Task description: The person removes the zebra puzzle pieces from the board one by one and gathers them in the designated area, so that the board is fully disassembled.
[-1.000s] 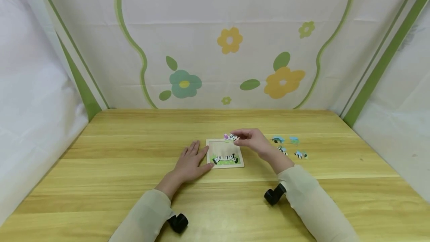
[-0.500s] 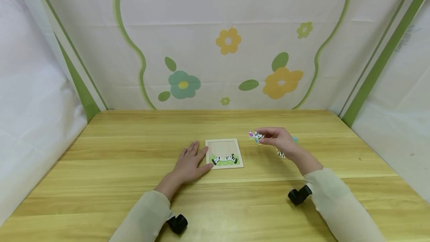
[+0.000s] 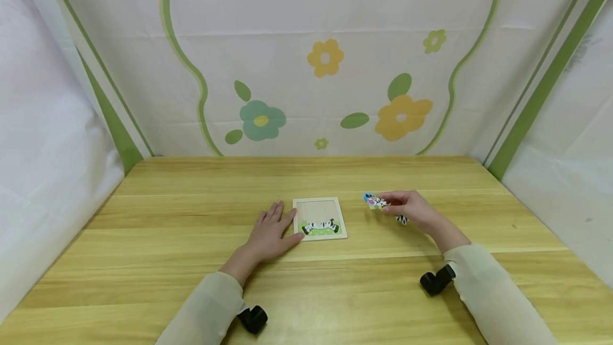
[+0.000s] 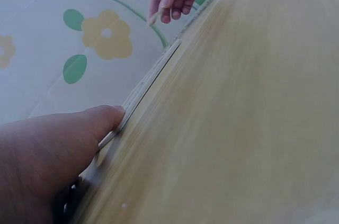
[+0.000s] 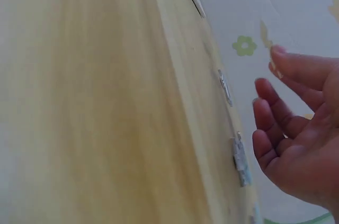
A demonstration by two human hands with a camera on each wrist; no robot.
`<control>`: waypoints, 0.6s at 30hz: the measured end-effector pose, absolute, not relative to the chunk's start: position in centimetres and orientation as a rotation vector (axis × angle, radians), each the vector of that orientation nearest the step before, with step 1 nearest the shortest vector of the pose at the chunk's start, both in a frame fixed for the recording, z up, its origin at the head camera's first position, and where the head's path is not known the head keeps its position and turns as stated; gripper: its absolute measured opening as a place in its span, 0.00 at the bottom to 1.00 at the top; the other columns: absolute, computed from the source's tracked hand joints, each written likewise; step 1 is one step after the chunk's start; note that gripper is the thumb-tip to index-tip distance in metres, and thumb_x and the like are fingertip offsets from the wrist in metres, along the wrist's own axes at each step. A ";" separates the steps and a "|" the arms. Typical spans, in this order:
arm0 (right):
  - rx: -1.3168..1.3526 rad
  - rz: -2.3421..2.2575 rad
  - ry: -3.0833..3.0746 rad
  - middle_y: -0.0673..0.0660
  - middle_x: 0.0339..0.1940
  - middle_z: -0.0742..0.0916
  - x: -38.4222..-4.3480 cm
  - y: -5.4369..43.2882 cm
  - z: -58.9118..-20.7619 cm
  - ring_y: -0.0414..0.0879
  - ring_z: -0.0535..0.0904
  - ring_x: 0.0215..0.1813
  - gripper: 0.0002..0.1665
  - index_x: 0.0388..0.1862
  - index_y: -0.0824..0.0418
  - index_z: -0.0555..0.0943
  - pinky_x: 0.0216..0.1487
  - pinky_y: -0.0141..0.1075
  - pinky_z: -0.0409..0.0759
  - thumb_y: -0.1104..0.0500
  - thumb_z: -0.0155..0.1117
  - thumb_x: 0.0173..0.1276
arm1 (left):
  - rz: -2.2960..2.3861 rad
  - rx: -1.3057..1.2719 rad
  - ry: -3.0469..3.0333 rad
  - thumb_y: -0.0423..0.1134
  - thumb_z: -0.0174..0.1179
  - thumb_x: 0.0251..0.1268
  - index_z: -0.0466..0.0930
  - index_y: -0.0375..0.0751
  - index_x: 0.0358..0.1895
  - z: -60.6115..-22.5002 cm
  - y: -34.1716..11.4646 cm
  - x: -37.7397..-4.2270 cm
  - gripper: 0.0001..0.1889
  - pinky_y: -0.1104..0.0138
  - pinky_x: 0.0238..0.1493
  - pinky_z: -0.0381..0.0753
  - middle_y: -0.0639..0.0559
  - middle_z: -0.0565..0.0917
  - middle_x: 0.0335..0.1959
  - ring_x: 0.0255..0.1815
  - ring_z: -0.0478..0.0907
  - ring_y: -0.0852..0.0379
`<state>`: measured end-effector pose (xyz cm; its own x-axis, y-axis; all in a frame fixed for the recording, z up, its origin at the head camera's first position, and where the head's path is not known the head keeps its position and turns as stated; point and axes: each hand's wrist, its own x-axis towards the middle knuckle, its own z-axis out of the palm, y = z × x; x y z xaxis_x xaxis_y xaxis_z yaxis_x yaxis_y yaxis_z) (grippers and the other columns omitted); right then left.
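A square wooden puzzle board (image 3: pixel 316 210) lies on the table, its lower part filled with striped zebra legs on green and its upper part bare wood. My left hand (image 3: pixel 270 232) lies flat beside it, with thumb and forefinger touching its left edge. To the right of the board, my right hand (image 3: pixel 414 210) pinches a zebra-head puzzle piece (image 3: pixel 375 200) between thumb and fingers, above the table. In the right wrist view that piece (image 5: pixel 266 36) is seen nearly edge-on. A striped puzzle piece (image 3: pixel 402 219) shows partly below the right hand, which hides the other pieces in the head view.
Loose puzzle pieces (image 5: pixel 240 160) lie on the wooden table (image 3: pixel 316 292), under and near the right hand in the right wrist view. Behind the table hangs a white cloth (image 3: pixel 287 68) with printed flowers, and more cloth stands at both sides.
My right hand has moved right from above the board, carrying the zebra-head piece, then lowered slightly. The piece has turned in its fingers. My left hand has stayed in place.
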<state>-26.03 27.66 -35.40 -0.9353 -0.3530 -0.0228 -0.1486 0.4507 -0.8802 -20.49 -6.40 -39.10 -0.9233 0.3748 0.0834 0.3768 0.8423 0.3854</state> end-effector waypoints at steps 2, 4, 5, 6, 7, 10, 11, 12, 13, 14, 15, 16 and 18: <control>-0.440 -1.448 2.510 0.64 0.49 0.75 -26.1 28.0 -35.9 0.50 0.70 0.46 0.26 0.52 0.68 0.73 0.41 0.37 0.72 0.58 0.63 0.55 | -0.633 -0.616 -3.013 0.60 0.43 0.59 0.55 0.43 0.65 -39.1 -6.4 -20.4 0.34 0.52 0.60 0.38 0.36 0.47 0.65 0.66 0.38 0.45; -0.431 -1.431 2.517 0.64 0.50 0.75 -26.1 28.2 -36.4 0.50 0.70 0.47 0.26 0.51 0.67 0.74 0.41 0.35 0.73 0.57 0.63 0.54 | -0.634 -0.617 -3.015 0.60 0.43 0.59 0.55 0.43 0.65 -39.0 -6.4 -20.4 0.34 0.52 0.60 0.38 0.37 0.47 0.65 0.66 0.38 0.45; -0.434 -1.426 2.521 0.64 0.51 0.75 -26.1 28.2 -36.5 0.51 0.70 0.47 0.25 0.51 0.67 0.74 0.41 0.34 0.73 0.57 0.63 0.54 | -0.635 -0.619 -3.014 0.60 0.43 0.59 0.55 0.43 0.65 -39.0 -6.4 -20.4 0.34 0.52 0.60 0.38 0.36 0.47 0.65 0.66 0.38 0.45; -0.436 -1.437 2.516 0.64 0.50 0.75 -26.1 28.3 -36.7 0.51 0.70 0.47 0.25 0.51 0.67 0.74 0.41 0.34 0.73 0.58 0.63 0.54 | -0.635 -0.619 -3.016 0.60 0.43 0.59 0.55 0.43 0.65 -39.0 -6.4 -20.4 0.34 0.52 0.60 0.38 0.37 0.47 0.65 0.66 0.38 0.45; -0.436 -1.445 2.515 0.64 0.50 0.75 -26.1 28.3 -36.8 0.51 0.70 0.47 0.25 0.51 0.67 0.74 0.40 0.33 0.73 0.58 0.63 0.54 | -0.634 -0.619 -3.014 0.60 0.43 0.59 0.55 0.43 0.65 -39.1 -6.5 -20.4 0.34 0.52 0.60 0.38 0.37 0.47 0.65 0.66 0.38 0.45; -0.437 -1.469 2.514 0.63 0.48 0.75 -26.0 28.1 -36.9 0.50 0.70 0.45 0.24 0.51 0.67 0.74 0.39 0.33 0.73 0.59 0.63 0.54 | -0.627 -0.614 -3.016 0.60 0.42 0.59 0.55 0.44 0.65 -39.1 -6.5 -20.5 0.35 0.52 0.60 0.38 0.37 0.47 0.65 0.66 0.38 0.46; -0.439 -1.470 2.519 0.63 0.47 0.76 -26.0 28.0 -37.0 0.50 0.70 0.44 0.24 0.50 0.68 0.74 0.39 0.33 0.72 0.60 0.63 0.54 | -0.625 -0.614 -3.014 0.60 0.42 0.59 0.55 0.44 0.65 -39.2 -6.5 -20.5 0.35 0.53 0.60 0.38 0.37 0.47 0.65 0.66 0.38 0.46; -0.439 -1.470 2.525 0.62 0.46 0.76 -26.0 28.0 -37.0 0.49 0.71 0.43 0.24 0.50 0.68 0.74 0.38 0.33 0.72 0.60 0.63 0.54 | -0.623 -0.611 -3.016 0.61 0.42 0.59 0.54 0.44 0.65 -39.2 -6.5 -20.5 0.35 0.53 0.60 0.38 0.37 0.46 0.65 0.66 0.38 0.46; -0.437 -1.472 2.531 0.62 0.45 0.77 -26.0 27.9 -37.1 0.48 0.71 0.41 0.24 0.50 0.68 0.74 0.38 0.33 0.72 0.61 0.63 0.54 | -0.625 -0.610 -3.014 0.61 0.42 0.59 0.54 0.44 0.65 -39.2 -6.5 -20.5 0.35 0.53 0.60 0.38 0.38 0.46 0.65 0.66 0.38 0.46; -0.433 -1.472 2.538 0.62 0.44 0.77 -26.0 27.9 -37.1 0.47 0.71 0.40 0.24 0.50 0.68 0.74 0.37 0.33 0.72 0.61 0.64 0.54 | -0.627 -0.608 -3.016 0.61 0.42 0.59 0.54 0.44 0.65 -39.2 -6.5 -20.4 0.35 0.53 0.60 0.38 0.38 0.46 0.65 0.66 0.38 0.46; -0.436 -1.465 2.549 0.61 0.42 0.78 -25.9 27.8 -37.1 0.47 0.71 0.39 0.24 0.50 0.69 0.74 0.36 0.33 0.72 0.61 0.64 0.54 | -0.629 -0.609 -3.015 0.61 0.42 0.59 0.54 0.44 0.65 -39.2 -6.5 -20.4 0.35 0.53 0.60 0.38 0.38 0.46 0.65 0.66 0.38 0.46; -0.444 -1.455 2.560 0.61 0.42 0.78 -25.9 27.8 -37.2 0.47 0.71 0.38 0.24 0.50 0.69 0.74 0.35 0.33 0.72 0.62 0.64 0.54 | -0.630 -0.612 -3.012 0.61 0.42 0.59 0.54 0.44 0.65 -39.2 -6.5 -20.4 0.35 0.52 0.60 0.38 0.37 0.46 0.65 0.66 0.38 0.46; -0.431 -1.447 2.577 0.60 0.39 0.78 -25.9 27.8 -37.3 0.47 0.71 0.37 0.23 0.49 0.68 0.75 0.34 0.34 0.72 0.62 0.64 0.53 | -0.627 -0.614 -3.013 0.61 0.42 0.59 0.54 0.44 0.65 -39.2 -6.5 -20.4 0.35 0.52 0.60 0.38 0.37 0.47 0.65 0.66 0.38 0.46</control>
